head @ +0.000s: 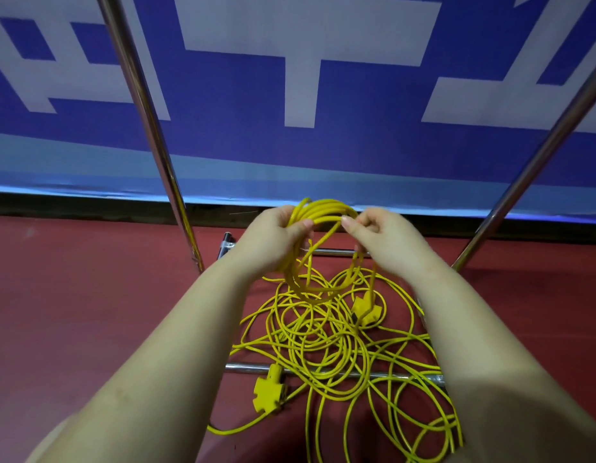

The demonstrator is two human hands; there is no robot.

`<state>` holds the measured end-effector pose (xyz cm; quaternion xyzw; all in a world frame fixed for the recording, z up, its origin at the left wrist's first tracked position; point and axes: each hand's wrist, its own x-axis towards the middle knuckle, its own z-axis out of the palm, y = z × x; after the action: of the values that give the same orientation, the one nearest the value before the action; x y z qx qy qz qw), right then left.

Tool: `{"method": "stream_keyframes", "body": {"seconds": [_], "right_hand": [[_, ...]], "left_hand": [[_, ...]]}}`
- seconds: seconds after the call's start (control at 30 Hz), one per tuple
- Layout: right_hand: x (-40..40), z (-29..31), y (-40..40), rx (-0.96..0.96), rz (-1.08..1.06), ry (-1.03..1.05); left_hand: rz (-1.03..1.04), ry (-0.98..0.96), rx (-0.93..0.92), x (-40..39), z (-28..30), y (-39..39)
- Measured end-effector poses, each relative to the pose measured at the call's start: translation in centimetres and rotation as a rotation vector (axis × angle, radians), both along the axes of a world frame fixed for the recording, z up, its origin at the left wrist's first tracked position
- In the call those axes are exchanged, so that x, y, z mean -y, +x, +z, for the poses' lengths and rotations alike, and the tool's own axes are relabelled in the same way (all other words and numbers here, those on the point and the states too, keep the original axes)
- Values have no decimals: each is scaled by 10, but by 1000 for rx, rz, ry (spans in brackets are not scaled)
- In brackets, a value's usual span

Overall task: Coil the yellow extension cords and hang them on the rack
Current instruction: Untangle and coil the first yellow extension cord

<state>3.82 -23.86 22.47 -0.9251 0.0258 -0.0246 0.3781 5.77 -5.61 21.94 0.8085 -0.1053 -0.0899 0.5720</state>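
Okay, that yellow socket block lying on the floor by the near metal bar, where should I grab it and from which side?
Take the socket block by its thick middle body, from above and from the left. Its cross-shaped lobes stick out and lie flat on the red floor, so the centre probably gives the firmest hold. The loose cord piles up on its right, over the metal bar.

Red floor [89, 312] under me. Loose yellow cords [323, 345] tangled on it, between the rack's base bars. Near bar [250, 367] has cord draped across it, one socket block [268, 394] touching it. Second block [365, 309] lies toward the far bar [330, 252].
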Motion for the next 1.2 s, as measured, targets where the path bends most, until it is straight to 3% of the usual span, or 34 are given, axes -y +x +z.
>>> {"method": "stream_keyframes", "body": {"seconds": [0.1,0.23,0.3,0.4,0.57,0.63,0.83,0.97,1.1,1.2], "right_hand": [[7,-11,1,-193,65,30],[5,-2,3,112,-154,434],[5,5,3,227,-214,515],[7,11,0,279,-175,409],[10,19,-2,377,-60,-80],[4,18,-5,371,13,-181],[-13,3,-4,257,115,-212],[-17,-6,0,249,67,-133],[-17,-8,0,261,35,-60],[-14,-9,1,264,24,-33]], "left_hand": [[122,-209,-83,-7,0,5],[125,-274,-169,-12,-1,6],[90,-256,-220,-12,-3,6],[84,-259,-275,-9,-8,6],[82,-146,-284,-8,-14,9],[86,-124,-269,-5,-15,9],[87,-89,-217,9,-19,3],[47,-49,-213,16,-21,-1],[-27,-178,-303,20,-23,-3],[-73,-141,-277,19,-23,-4]]}}
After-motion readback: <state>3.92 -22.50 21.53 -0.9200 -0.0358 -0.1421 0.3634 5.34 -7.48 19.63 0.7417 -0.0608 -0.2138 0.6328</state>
